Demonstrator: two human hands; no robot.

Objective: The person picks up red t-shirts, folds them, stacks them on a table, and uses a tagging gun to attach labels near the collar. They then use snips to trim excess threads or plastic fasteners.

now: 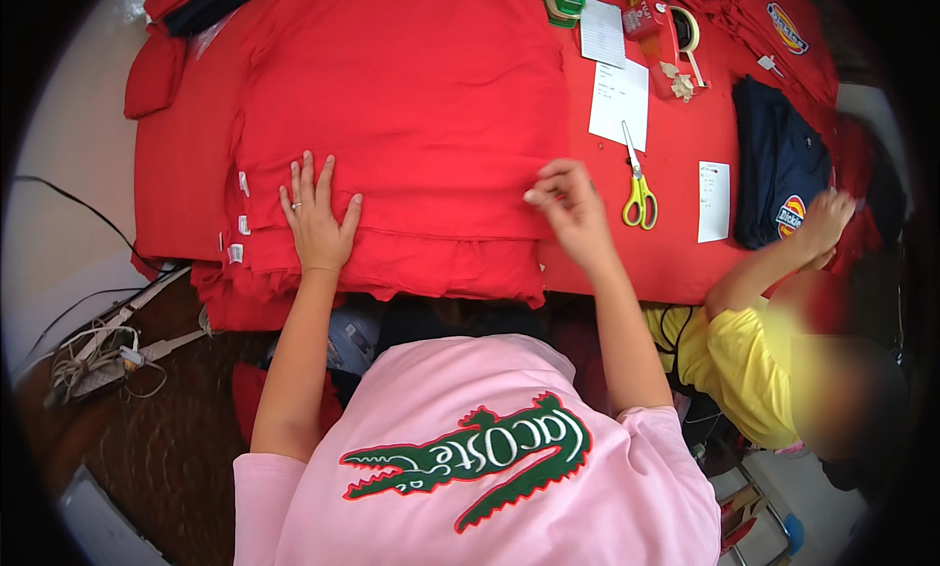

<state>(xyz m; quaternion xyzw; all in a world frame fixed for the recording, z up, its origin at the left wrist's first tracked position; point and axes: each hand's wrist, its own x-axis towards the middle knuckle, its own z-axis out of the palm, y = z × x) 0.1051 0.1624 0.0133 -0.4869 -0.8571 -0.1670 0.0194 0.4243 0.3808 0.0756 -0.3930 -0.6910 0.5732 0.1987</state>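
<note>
A stack of red cloth garments (411, 125) lies spread flat in front of me, its layered near edges hanging at the table's front. Small white tags (244, 182) stick out along the stack's left side. My left hand (321, 223) rests palm down on the top layer with fingers spread, a ring on one of them. Over the stack's right edge, my right hand (576, 213) is held with its fingers curled and the thumb and fingertips drawn together. Whether anything small sits in that pinch, I cannot make out.
Yellow-handled scissors (639, 199), paper sheets (619, 106), a red tape dispenser (661, 47) and a green tool (564, 0) lie to the right. Beyond is a folded navy garment (778, 155), touched by a co-worker in yellow (749, 370). Cables (98, 360) trail at left.
</note>
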